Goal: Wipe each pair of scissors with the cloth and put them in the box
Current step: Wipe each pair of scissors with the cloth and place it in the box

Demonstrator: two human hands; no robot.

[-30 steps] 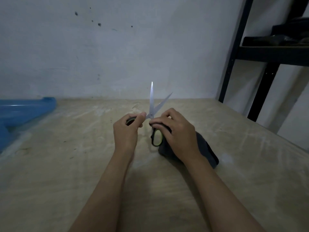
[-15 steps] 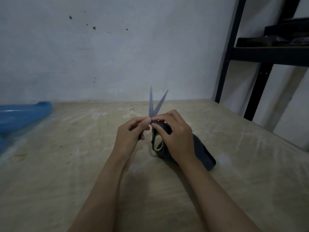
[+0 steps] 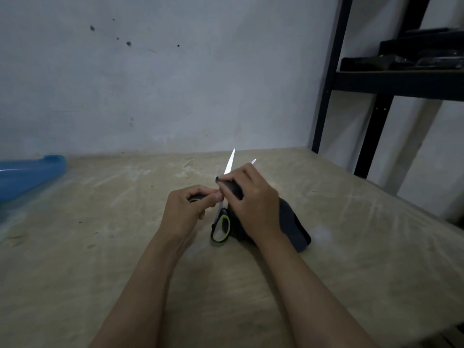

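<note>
A pair of scissors with black and lime-green handles is held over the middle of the wooden table, blades apart and pointing away from me. My left hand grips one handle loop. My right hand presses a dark grey cloth around the blades near the pivot; the cloth trails down to the table under my wrist. Both blade tips stick out beyond my right fingers. The blue plastic box lies at the far left edge of the view, only partly visible.
A pale wall runs along the back of the wooden table. A black metal shelf rack with dark items stands at the right, beside the table's right edge.
My right hand has slid the cloth up from the handle area onto the blades. The blades have tilted down and to the right, and their opening has narrowed.
</note>
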